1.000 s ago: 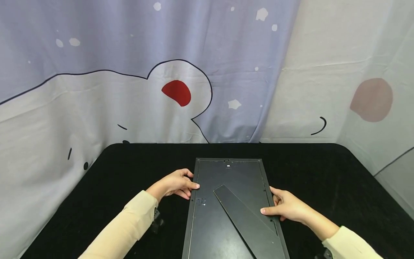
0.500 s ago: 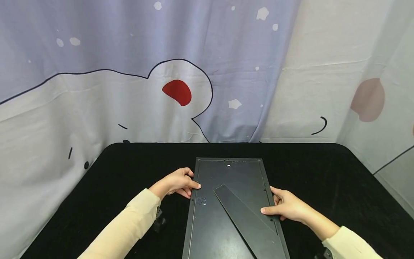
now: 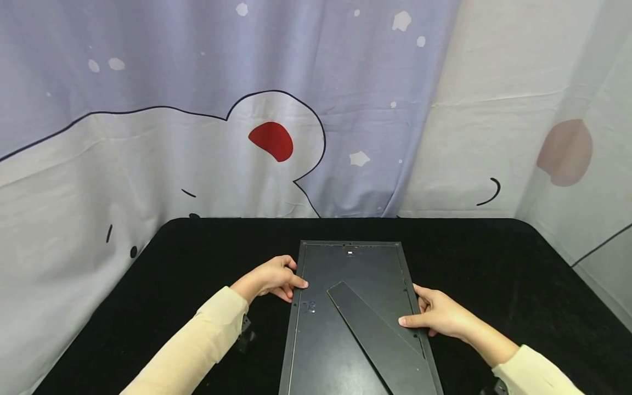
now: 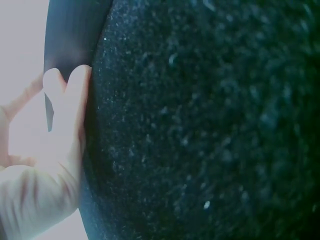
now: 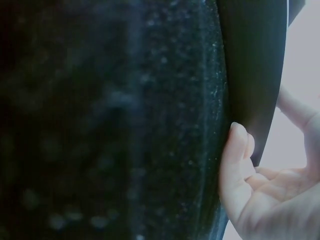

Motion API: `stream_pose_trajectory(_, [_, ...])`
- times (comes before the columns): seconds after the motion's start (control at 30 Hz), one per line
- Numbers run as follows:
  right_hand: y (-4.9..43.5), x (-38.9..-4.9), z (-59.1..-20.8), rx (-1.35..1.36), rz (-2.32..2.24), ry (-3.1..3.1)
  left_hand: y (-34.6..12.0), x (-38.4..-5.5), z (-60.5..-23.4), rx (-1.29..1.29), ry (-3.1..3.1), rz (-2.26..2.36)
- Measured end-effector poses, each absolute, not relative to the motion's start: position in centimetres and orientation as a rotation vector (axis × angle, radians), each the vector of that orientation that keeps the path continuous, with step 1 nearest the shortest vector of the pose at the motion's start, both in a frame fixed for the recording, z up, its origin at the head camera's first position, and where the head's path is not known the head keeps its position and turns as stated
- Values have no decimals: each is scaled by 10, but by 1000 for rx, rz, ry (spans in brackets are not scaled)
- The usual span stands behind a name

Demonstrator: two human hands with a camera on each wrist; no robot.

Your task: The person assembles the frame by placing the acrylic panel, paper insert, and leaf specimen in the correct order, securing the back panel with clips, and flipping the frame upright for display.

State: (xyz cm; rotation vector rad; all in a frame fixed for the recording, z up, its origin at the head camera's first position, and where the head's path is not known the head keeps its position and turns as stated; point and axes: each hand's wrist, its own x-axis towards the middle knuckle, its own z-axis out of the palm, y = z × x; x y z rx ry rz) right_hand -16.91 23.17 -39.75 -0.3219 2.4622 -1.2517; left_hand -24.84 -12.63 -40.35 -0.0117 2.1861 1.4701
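A dark picture frame (image 3: pixel 316 340) lies back side up on the black tabletop, its near end cut off by the head view's bottom. Its easel stand (image 3: pixel 362 323) runs slantwise across the backing, folded flat. My left hand (image 3: pixel 269 278) grips the frame's left edge, thumb on the back face and fingers against the outer side. Lower down on the opposite edge, my right hand (image 3: pixel 439 312) holds it the same way. The left wrist view shows the left fingertips (image 4: pixel 79 75) touching the frame's side. Right fingers (image 5: pixel 232 160) press the side in the right wrist view.
Black cloth covers the table (image 3: pixel 474 263), whose far corners are rounded. Behind it hangs a curtain (image 3: pixel 163 148) in pale blue and white with a cartoon print. Another pale curtain (image 3: pixel 587 219) stands along the right side.
My left hand has shifted very slightly rightward, its thumb a touch further over the frame's edge. The picture frame and my right hand stay put.
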Motion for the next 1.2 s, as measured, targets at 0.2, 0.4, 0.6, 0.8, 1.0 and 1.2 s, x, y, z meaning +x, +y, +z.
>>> stream_pose_trajectory(0.2, [231, -170, -399, -314, -1258, 2452, -128, -249, -408, 36, 2162, 1500])
stream_pose_trajectory(0.4, [228, -174, -400, -330, -1255, 2439, -135, -245, -407, 73, 2201, 1483])
stream_pose_trajectory(0.6, [225, -182, -396, -334, -1201, 2441, -135, -235, -407, 61, 2282, 1498])
stream_pose_trajectory(0.8, [225, -190, -386, -304, -1123, 2474, -132, -222, -407, 41, 2316, 1544])
stream_pose_trajectory(1.0, [226, -207, -376, -307, -1051, 2552, -130, -199, -402, 46, 2314, 1557])
stream_pose_trajectory(1.2, [224, -226, -370, -365, -1013, 2626, -131, -171, -400, 96, 2277, 1585])
